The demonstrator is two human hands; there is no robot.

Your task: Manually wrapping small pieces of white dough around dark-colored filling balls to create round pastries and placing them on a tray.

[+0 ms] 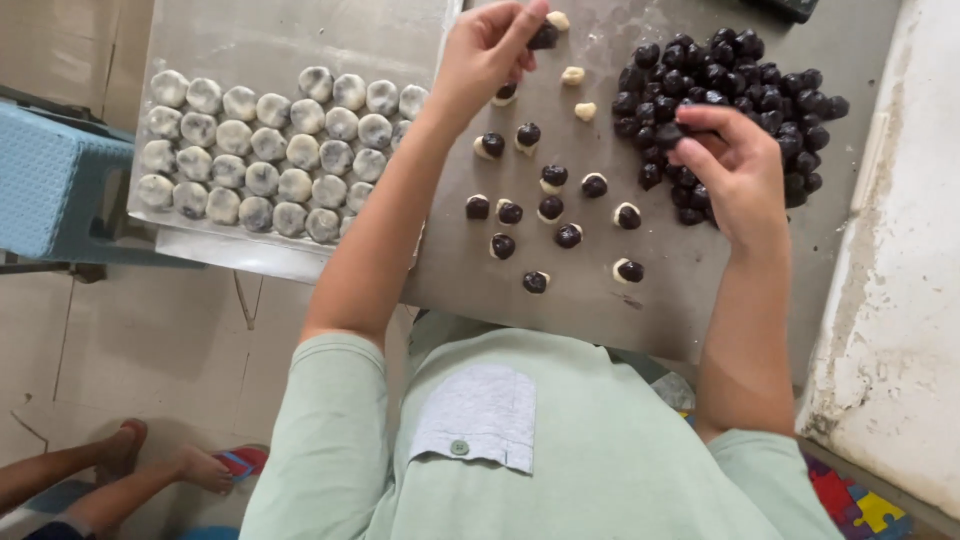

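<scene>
Left hand grip pinches one dark ball at 12 o'clock; right hand grip grasps pile balls. Table: 14 dough-and-filling pieces (roughly), three plain dough bits.

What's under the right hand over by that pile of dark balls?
The right hand rests on the pile of dark balls; a few show between its fingers. Whatever lies beneath the palm is covered.

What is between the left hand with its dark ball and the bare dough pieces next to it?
Nothing visible. The left hand holds a dark ball at its fingertips, and the nearest dough pieces lie uncovered on the metal table beside it.
</scene>
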